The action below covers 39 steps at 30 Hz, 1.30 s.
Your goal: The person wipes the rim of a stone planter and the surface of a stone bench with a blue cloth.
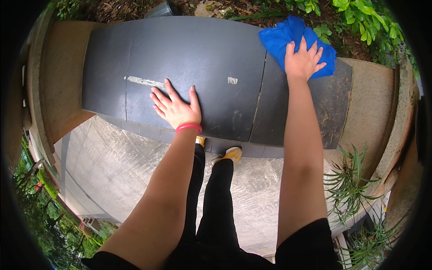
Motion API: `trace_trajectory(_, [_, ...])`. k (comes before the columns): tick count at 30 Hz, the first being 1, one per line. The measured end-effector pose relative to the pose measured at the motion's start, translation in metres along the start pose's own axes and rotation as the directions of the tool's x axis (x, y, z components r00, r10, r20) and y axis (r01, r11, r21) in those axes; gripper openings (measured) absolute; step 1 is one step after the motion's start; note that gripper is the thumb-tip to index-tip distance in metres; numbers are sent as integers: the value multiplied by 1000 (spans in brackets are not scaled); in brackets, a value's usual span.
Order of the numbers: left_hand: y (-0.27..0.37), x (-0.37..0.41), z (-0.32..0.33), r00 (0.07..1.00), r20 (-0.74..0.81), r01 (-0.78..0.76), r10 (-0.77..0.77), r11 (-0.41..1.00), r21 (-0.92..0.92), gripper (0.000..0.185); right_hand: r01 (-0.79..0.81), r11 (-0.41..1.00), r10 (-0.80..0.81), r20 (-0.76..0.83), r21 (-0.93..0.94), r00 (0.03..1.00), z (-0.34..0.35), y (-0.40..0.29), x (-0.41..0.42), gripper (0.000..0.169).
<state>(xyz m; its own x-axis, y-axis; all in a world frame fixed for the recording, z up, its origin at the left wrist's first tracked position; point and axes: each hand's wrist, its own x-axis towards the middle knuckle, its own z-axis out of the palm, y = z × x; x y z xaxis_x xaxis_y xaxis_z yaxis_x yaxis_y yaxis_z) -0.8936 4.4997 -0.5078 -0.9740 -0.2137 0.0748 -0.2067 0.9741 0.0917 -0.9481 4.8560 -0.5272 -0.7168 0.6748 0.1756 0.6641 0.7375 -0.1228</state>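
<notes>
My right hand (pixel 302 60) presses down on a crumpled blue cloth (pixel 280 38), its fingers spread over the folds. The cloth lies at the far right of a dark, smooth stone slab (pixel 209 47) and reaches over its far edge. Flat on the slab's near middle rests my left hand (pixel 178 106), fingers apart and nothing in it. A pink bangle (pixel 189 127) circles the left wrist. Just beyond the left fingertips runs a pale scraped streak (pixel 145 81). A smaller pale patch (pixel 232 80) marks the slab between the two hands.
Tan rough-surfaced end walls (pixel 65 74) flank the slab. Behind it lie soil, leafy shrubs (pixel 364 20) and a dark pot (pixel 163 9). Spiky plants (pixel 351 182) stand at the right. My yellow-and-white shoe (pixel 233 153) is on paving (pixel 111 162) near the slab's base.
</notes>
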Motion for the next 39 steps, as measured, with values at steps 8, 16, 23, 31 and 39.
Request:
trace_trajectory(8, [-4,0,3,1000,-27,-14,14,1000,-5,88,224,959,-243,96,174,965,-54,-41,-163,55])
trace_trajectory(16, [0,0,0,1000,-5,-8,8,1000,16,86,263,933,-328,280,246,902,-88,11,-270,53])
trace_trajectory(23, [-3,1,0,1000,-3,-12,12,1000,5,88,190,964,-218,142,187,966,-66,-19,-185,58])
trace_trajectory(31, [-2,0,1,1000,13,-6,6,1000,-10,88,183,972,-188,23,145,982,-17,-52,-56,61])
trace_trajectory(39, [3,-2,4,1000,-13,-15,15,1000,-6,85,213,967,-217,15,137,976,-19,-36,-63,58])
